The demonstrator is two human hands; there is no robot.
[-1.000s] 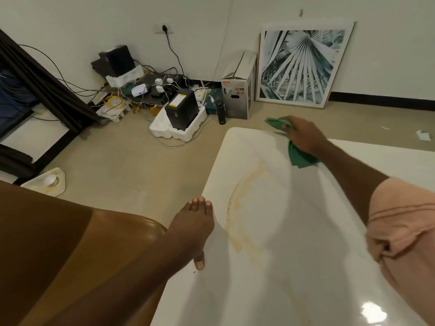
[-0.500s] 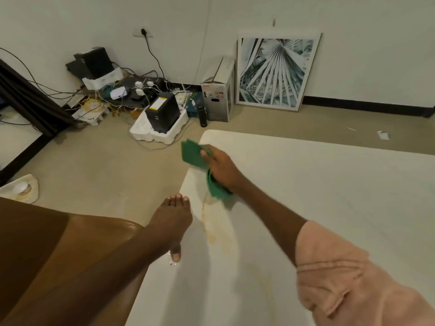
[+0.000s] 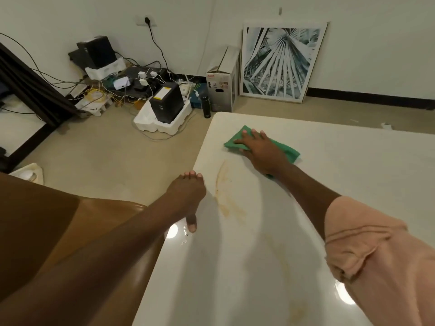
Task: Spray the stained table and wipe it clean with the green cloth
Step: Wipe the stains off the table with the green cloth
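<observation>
From my feed I see the green cloth (image 3: 284, 150) lying flattened on the white table (image 3: 353, 184), near its far left corner; it is a plain, matte green, rumpled into an uneven strip with one pointed end toward the corner and the other end trailing off to the right. My right hand (image 3: 261, 152) lies palm-down on top of it, fingers (image 3: 244, 137) stretched forward and slightly fanned, pressing the cloth to the surface, so the green shows ahead of the fingertips, to the right of the knuckles and in a small sliver under the wrist. Just nearer than the cloth, between the two hands, a curved yellow-brown stain (image 3: 223, 191) runs along the glossy top (fainter streaks carry on toward the near edge). My left hand (image 3: 187, 196) rests on the table's left edge, fingers curled over the rim and the thumb laid flat on the surface, holding nothing.
</observation>
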